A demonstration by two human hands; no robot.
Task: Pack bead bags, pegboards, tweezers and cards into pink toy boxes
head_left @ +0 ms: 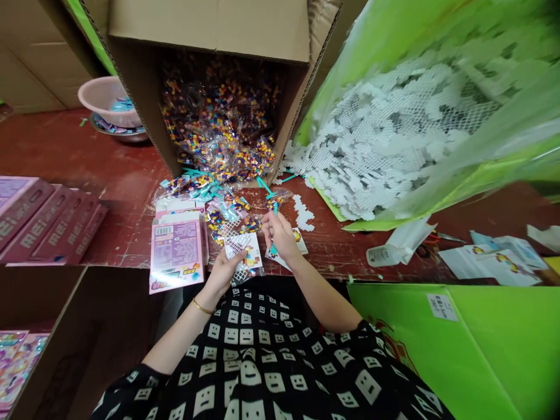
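Note:
My left hand (pixel 224 273) is closed on a white card (pixel 252 249) with a colourful pixel picture, with a white grid sheet (pixel 238 249) held together with it. Close by on the right, my right hand (pixel 281 236) pinches a thin teal plastic stick (pixel 275 207), whose ends show above and below the fingers. A second printed card (pixel 298 240) lies partly under my right hand. Just beyond the hands are clear bags of coloured beads (pixel 236 201) and several teal sticks (pixel 203 188). An upright pink-purple printed box (pixel 177 252) stands left of my left hand.
A cardboard carton (pixel 210 26) full of bead bags lies open ahead. To its right, a green box (pixel 336 213) overflows with white grid pieces (pixel 371 140). Pink boxes (pixel 48 221) and a pink bowl (pixel 98 96) are left. A small bottle (pixel 382 255) and scissors (pixel 437 236) are right.

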